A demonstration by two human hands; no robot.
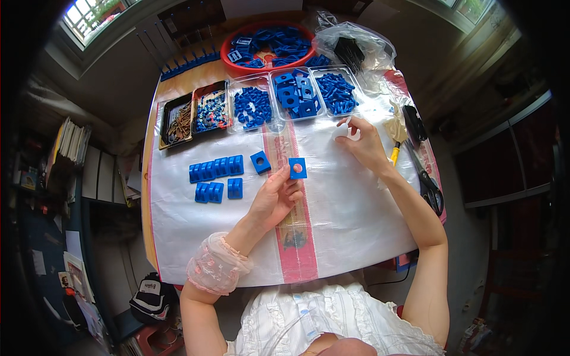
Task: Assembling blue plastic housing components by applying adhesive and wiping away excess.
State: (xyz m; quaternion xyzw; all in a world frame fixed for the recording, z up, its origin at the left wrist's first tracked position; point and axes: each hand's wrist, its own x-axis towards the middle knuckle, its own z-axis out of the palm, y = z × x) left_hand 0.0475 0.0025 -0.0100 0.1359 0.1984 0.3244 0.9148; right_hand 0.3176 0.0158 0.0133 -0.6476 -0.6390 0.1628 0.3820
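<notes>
My left hand (272,200) is closed on a flat blue square plastic piece (302,161) with a round hole, held by its left edge above the middle of the table. Off to the right, my right hand (367,148) pinches a small white object (341,132) between thumb and fingers; its kind is not clear. A second blue holed block (259,162) lies just beyond my left hand. Left of it stand blue ridged blocks, several in a long row (216,169), with a shorter row (209,192) and a single block (235,188) nearer me.
Along the far side are trays of brown screws (180,124), small metal nuts (212,113), blue parts (252,107), holed blocks (290,98) and more blue pieces (336,92). Behind stands a red basin (225,59). Black-handled scissors (431,193) and a yellow-handled brush (395,153) lie right.
</notes>
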